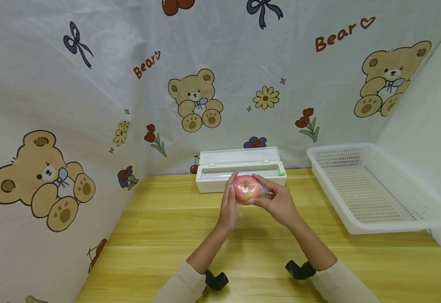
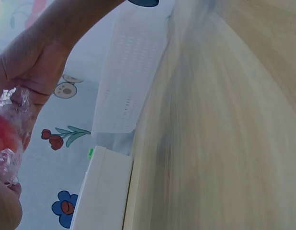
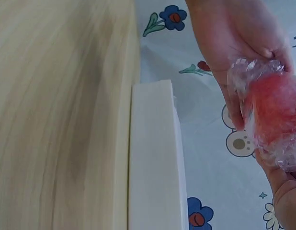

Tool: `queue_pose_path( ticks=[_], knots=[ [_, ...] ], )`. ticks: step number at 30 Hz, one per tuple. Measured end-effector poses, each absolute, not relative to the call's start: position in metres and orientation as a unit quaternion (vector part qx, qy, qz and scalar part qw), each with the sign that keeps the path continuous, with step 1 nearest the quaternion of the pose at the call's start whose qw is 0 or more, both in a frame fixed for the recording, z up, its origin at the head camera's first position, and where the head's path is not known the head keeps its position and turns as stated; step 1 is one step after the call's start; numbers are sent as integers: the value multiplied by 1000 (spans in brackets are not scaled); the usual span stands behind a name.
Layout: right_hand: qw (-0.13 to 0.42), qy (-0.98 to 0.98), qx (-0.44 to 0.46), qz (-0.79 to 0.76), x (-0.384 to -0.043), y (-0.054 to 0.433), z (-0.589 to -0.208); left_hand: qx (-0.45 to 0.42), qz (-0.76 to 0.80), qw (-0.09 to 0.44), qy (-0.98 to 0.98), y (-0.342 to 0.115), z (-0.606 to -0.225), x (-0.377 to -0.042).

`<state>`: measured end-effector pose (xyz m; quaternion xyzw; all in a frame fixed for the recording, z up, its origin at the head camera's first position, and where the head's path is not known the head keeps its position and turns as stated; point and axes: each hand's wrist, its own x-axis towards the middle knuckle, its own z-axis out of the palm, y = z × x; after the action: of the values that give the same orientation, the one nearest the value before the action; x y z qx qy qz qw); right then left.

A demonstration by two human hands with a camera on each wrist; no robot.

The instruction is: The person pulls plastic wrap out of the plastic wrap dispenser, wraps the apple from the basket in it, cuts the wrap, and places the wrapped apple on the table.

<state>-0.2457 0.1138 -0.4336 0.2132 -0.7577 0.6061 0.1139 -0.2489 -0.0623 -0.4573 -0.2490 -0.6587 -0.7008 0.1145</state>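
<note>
A red apple (image 1: 246, 189) wrapped in clear plastic film is held up between both hands, above the table. My left hand (image 1: 228, 206) lies along the apple's left side, its fingers reaching up beside it. On the other side, my right hand (image 1: 281, 204) grips the apple with thumb in front and fingers behind. Crumpled film (image 1: 265, 192) bunches out near the right palm, and a loose bit hangs below by the left hand. The wrist views show the film (image 3: 256, 72) gathered at both ends of the apple.
Behind the hands stands a white cling film box (image 1: 212, 185), its lid raised and a roll inside; a green piece (image 1: 281, 173) sits on its right end. A white perforated basket (image 1: 356, 221) rests on the wooden table (image 1: 159, 240) at right. Bear-printed cloth (image 1: 235, 126) backs the table.
</note>
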Motion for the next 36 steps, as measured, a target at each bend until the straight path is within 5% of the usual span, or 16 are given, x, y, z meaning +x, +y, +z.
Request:
queue_pose_path(
  ticks=[11,29,36],
  knots=[
    [111,-755,216,609,-239,114,-423,-340,-635,231,-655,-63,-434,-234],
    [92,-737,233,628,-233,102,-428,-285,-583,382,-657,-55,-476,-253],
    [106,-737,228,627,-233,101,-428,-296,-605,347,-653,-57,-461,-245]
  ],
)
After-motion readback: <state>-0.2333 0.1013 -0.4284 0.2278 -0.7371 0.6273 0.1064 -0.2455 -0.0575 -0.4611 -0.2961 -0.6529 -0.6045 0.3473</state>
